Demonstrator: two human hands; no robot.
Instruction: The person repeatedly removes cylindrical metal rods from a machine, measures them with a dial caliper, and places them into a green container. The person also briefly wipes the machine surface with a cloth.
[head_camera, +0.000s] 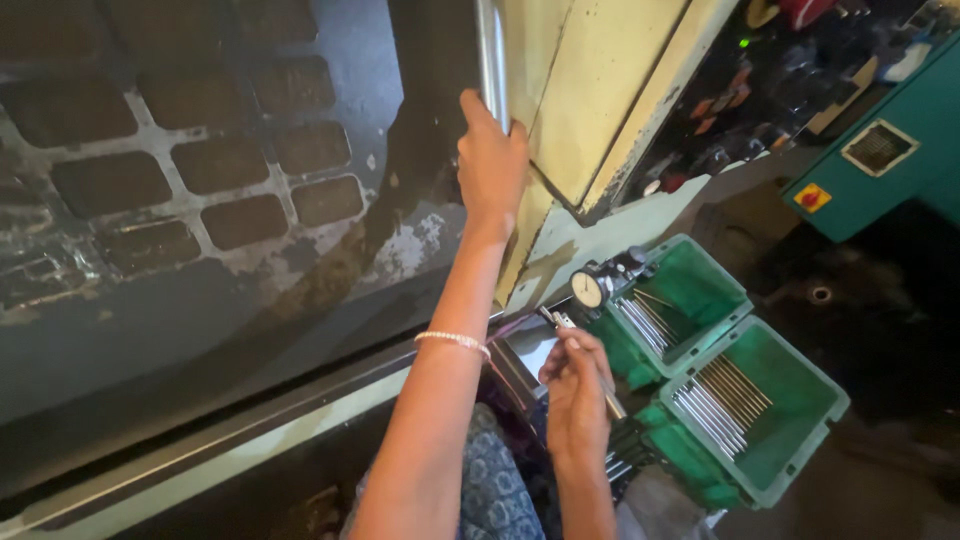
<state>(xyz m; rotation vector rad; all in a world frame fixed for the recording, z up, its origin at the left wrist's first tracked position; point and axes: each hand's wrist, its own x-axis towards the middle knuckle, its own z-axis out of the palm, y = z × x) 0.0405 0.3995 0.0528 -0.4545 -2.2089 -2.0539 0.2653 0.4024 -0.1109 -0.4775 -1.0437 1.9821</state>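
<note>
- Above, we see the left hand (492, 160) raised, its fingers closed around a vertical polished metal handle bar (491, 60) fixed beside the cream-coloured machine door (590, 90); a beaded bracelet (452, 341) circles the left wrist.
- Lower in the view, we see the right hand (577, 385) with its fingers closed on a thin metal rod (598, 375), which runs slantwise through the grip, its upper tip near the dial gauge and its lower end pointing toward the nearer crate.
- We note a dial gauge (587, 290) with a round white face just above the right hand, standing against the corner of the farther crate.
- We find two green plastic crates to the right of the hands: the farther crate (700, 290) and the nearer crate (790, 400), touching or almost touching corner to corner, each holding a row of thin metal rods (720, 400) laid side by side.
- We see, to the left, a dark machine window (180, 170) with a grid of rounded rectangular openings, stained and worn.
- We observe, at the upper right, a teal cabinet (900, 150) with a vent and a small yellow-and-red switch, standing well apart from the hands.
- We also see patterned blue clothing (495, 490) below the left forearm.
</note>
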